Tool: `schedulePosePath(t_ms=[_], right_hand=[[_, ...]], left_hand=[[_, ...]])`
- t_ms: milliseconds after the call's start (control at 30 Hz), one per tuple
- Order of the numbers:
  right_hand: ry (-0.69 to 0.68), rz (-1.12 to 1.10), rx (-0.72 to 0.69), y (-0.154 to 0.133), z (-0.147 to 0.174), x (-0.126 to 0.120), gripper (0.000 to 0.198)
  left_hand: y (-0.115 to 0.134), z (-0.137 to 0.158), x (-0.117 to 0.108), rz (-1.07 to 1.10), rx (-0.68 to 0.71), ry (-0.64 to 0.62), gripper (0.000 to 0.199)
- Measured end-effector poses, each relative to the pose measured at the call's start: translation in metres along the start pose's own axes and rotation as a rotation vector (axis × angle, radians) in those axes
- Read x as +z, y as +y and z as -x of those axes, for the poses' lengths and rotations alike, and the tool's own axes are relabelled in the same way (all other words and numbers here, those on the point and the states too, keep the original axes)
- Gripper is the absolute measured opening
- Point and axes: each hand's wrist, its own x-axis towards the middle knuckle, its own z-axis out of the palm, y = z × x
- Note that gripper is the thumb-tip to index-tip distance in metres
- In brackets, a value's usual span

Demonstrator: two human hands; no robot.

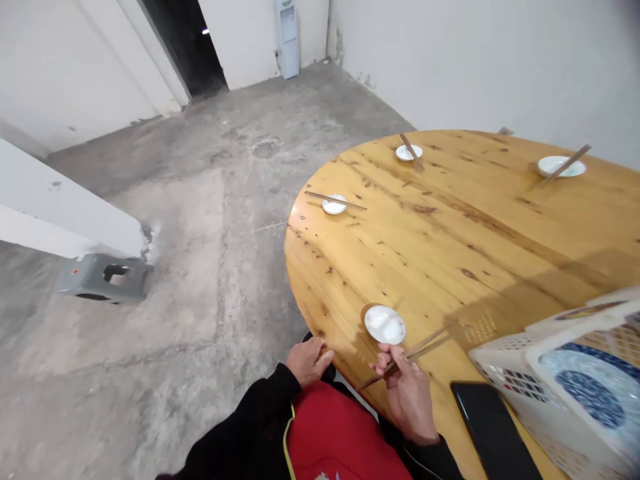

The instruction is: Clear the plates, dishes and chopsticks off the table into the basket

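My right hand point(410, 393) is closed around a pair of wooden chopsticks point(431, 343), held slanting low over the table. Just beyond its fingertips stands a small white dish point(384, 325) near the table's edge. My left hand point(307, 360) rests by the rim of the round wooden table point(400, 247), its fingers curled inward and nothing visible in them. To the right of my right hand lies a black phone point(493, 430).
A white plastic basket point(505, 353) holding blue-patterned plates point(590, 387) stands at the right. Around the far side are a left dish point(334, 208), a middle dish point(406, 153) and a right dish point(547, 165), each with chopsticks across it. A grey stool point(90, 283) sits by a pillar.
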Motion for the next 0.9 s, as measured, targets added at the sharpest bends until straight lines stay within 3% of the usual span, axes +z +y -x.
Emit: schedulePosePath(t_ms=[200, 433, 600, 767, 900], right_hand=[[-0.149, -0.007, 0.119, 0.021, -0.001, 0.031, 0.045], [-0.102, -0.031, 0.104, 0.015, -0.025, 0.085, 0.045], [-0.059, -0.135, 0.073, 0.016, -0.061, 0.152, 0.041], [-0.027, -0.193, 0.015, 0.017, -0.096, 0.241, 0.031], [0.001, -0.226, -0.039, 0.016, -0.122, 0.302, 0.021]], left_hand=[[-0.032, 0.026, 0.003, 0.110, -0.110, 0.108, 0.022], [-0.068, 0.001, -0.038, 0.154, 0.011, 0.142, 0.027], [-0.148, -0.015, -0.092, 0.203, 0.028, 0.197, 0.033], [-0.249, -0.016, -0.159, 0.254, -0.084, 0.400, 0.034], [-0.308, -0.010, -0.205, 0.257, -0.156, 0.449, 0.030]])
